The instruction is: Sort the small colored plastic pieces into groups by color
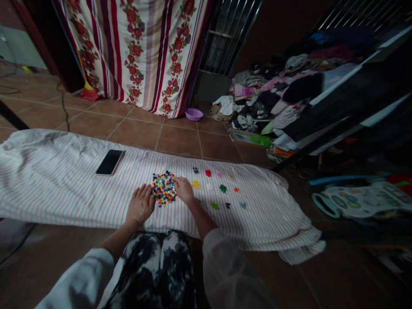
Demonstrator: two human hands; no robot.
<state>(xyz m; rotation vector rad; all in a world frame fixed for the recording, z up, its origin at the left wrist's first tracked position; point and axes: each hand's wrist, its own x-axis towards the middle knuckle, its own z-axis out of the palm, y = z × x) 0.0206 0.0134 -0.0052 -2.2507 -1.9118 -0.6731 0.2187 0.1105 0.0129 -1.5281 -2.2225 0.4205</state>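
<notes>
A mixed pile of tiny multicoloured pieces (163,192), too small to name exactly, lies on a striped cloth (71,193). My left hand (140,203) rests flat at the pile's left edge, fingers stretched out. At the upper right edge of the pile, my right hand (184,190) has its fingers bent together; what they hold, if anything, is hidden. To the right are small single-colour heaps, among them a yellow heap (195,184), a red heap (207,173), a dark green heap (223,188), an orange heap (236,189) and a light green heap (214,206).
A phone (110,162) lies on the cloth, left of the pile. Beyond the cloth-covered surface are a tiled floor (144,124), a flowered curtain (135,51), a purple basin (194,114) and a heap of clothes (270,94). A dark slanting bar (309,150) stands at the right.
</notes>
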